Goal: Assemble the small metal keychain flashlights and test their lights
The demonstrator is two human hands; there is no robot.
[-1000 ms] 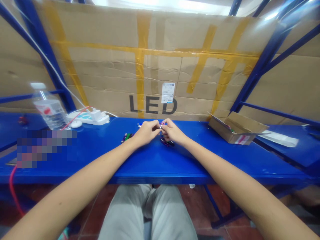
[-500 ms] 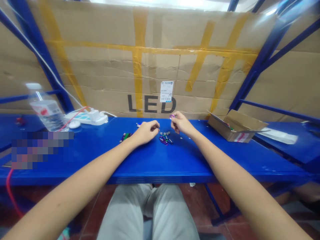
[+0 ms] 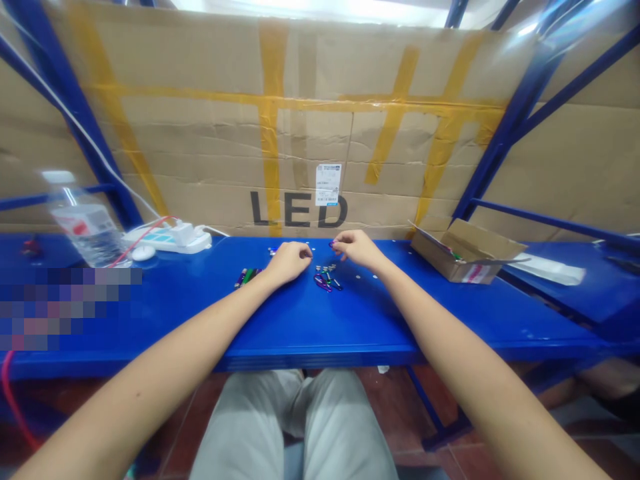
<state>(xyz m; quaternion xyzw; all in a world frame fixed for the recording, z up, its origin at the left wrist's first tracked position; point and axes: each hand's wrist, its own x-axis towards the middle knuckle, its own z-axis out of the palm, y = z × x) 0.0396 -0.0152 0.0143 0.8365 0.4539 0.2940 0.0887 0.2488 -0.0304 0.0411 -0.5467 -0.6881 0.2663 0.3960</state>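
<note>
My right hand (image 3: 359, 248) is closed in a pinch above the blue table, with a small purple carabiner (image 3: 332, 244) at its fingertips. To its left, my left hand (image 3: 291, 262) rests low over the table, fingers curled together; whatever they hold, if anything, is too small to make out. Between and just in front of the hands lies a little pile of coloured carabiners (image 3: 327, 281), purple, green and dark. Several tiny metal pieces (image 3: 326, 268) sit right behind that pile. Beside my left wrist is a group of dark and green sticks (image 3: 248, 277), partly covered by the forearm.
An open cardboard box (image 3: 467, 253) stands at the right, near a white strip (image 3: 550, 269). At the left are a water bottle (image 3: 85, 223) and a white power strip (image 3: 170, 238) with cables. A large cardboard sheet (image 3: 210, 147) backs the blue table (image 3: 320, 327).
My right hand has come slightly left and lower, and its purple carabiner shows less. My left hand stays nearly in place. The whole view has shifted a little.
</note>
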